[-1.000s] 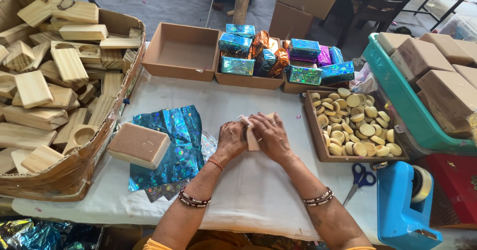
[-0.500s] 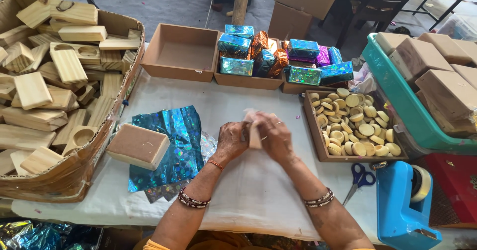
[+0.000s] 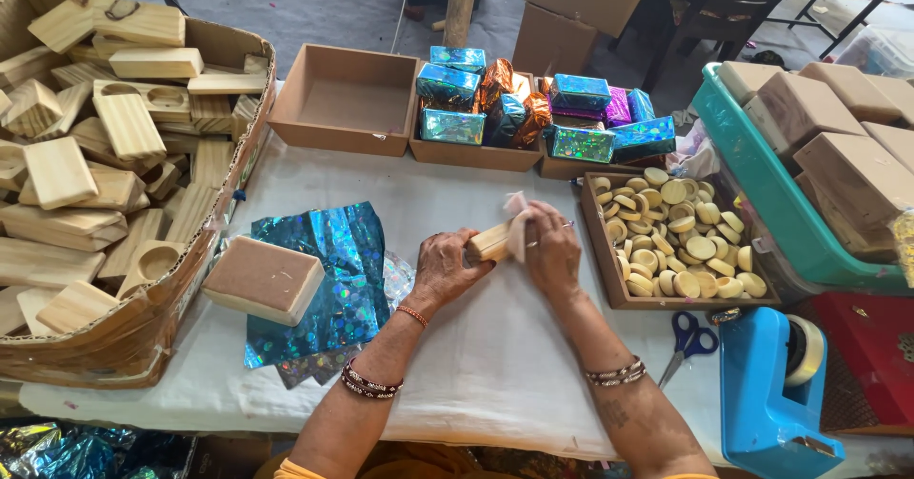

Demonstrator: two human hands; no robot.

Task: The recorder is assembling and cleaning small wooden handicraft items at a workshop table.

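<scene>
While both hands meet at the middle of a white-covered table [image 3: 495, 365], the left hand [image 3: 446, 268] is closed around one end of a small pale wooden block [image 3: 489, 242], and the right hand [image 3: 550, 249] presses a thin pale sheet [image 3: 517, 224], perhaps tissue, against the block's other end; gripping it from both ends seems to keep the block steady just above the cloth. Just left of the hands, a brown rectangular bar [image 3: 264, 278] rests on a crinkled sheet of blue holographic foil [image 3: 338, 284], laid flat as if it were wrapping. At the far left, a large cardboard box [image 3: 143, 331] is heaped with similar wooden pieces. Along the back edge stand an empty shallow cardboard tray [image 3: 345, 100] and a tray of foil-wrapped parcels [image 3: 519, 109] in blue, orange and purple. To the right of the hands, a wooden tray [image 3: 609, 279] holds many small round cream discs. Blue-handled scissors [image 3: 687, 342] and a blue tape dispenser [image 3: 766, 393] lie near the right forearm, close enough to grab. A teal crate [image 3: 771, 193] of large brown blocks sits at far right.
</scene>
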